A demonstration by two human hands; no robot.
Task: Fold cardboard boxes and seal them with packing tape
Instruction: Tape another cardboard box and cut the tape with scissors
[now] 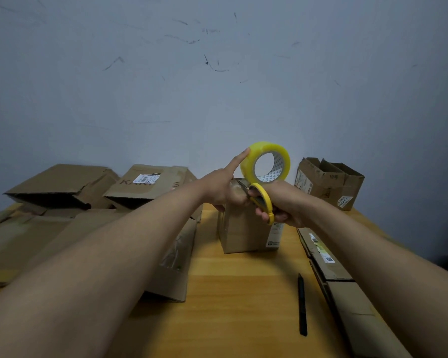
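Far left, against the wall: an opened box (62,186), flaps loose, tilted.

Just right of it, also far: a second opened box (150,184) with a white shipping label and brown lettering on its top face.

Near left: flattened cardboard (31,244) lying on the wooden table (243,293), partly hidden under the left forearm; its right end carries scraps of clear film.

Centre, raised above the table: the left hand (219,186). Forefinger straight, its tip touching the left outer edge of the tape roll (265,161); the other fingers are curled below, toward the scissors, and what they hold cannot be made out.

Tape roll: yellowish clear packing tape, held up on edge, its hole facing the camera, above both hands and above the small box.

Below the hands: a small closed box (246,228) standing on the table, label on its right near corner.

Right of centre: the right hand (282,205), fingers curled through the yellow handles of a pair of scissors (260,200); the blades point left toward the left hand, just under the roll.

Near, right of centre: a black pen (302,304) lying on the table, pointing away.

Right edge, near to mid: a long flattened box (329,267) with labels.

Far right: an open box (330,180), flaps up, labels on its sides.
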